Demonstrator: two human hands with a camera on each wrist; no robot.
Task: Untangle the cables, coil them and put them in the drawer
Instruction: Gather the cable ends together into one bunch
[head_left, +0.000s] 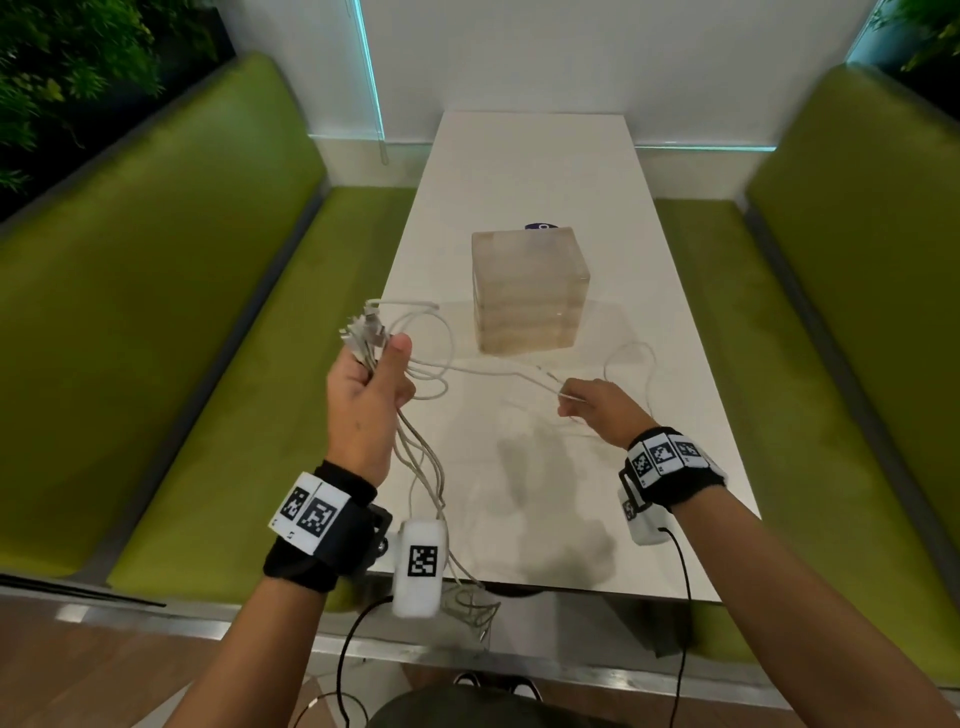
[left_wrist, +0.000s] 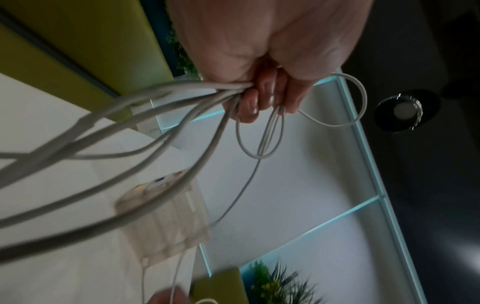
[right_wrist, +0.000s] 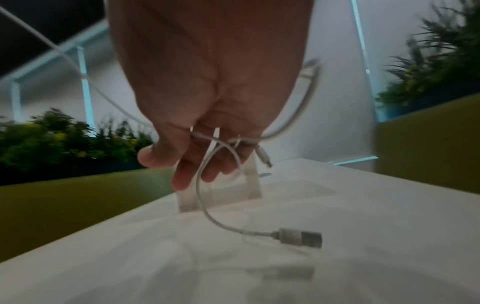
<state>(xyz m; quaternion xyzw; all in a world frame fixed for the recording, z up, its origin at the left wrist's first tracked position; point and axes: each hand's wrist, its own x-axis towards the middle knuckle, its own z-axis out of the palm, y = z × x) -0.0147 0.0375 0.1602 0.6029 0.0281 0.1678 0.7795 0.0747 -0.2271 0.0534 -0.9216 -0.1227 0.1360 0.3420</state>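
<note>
Above the table (head_left: 519, 171), left hand (head_left: 366, 400) fists a bunch of white cables (head_left: 423, 467) w/ plugs up, right hand (head_left: 597, 410) pinches one strand out, so untangling's early; no coils yet, drawer box (head_left: 530, 291) still shut, nothing stowed.

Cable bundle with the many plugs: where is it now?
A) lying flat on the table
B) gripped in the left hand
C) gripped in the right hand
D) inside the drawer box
B: the left hand grips the cable bundle, plugs sticking out above its fingers.
</note>
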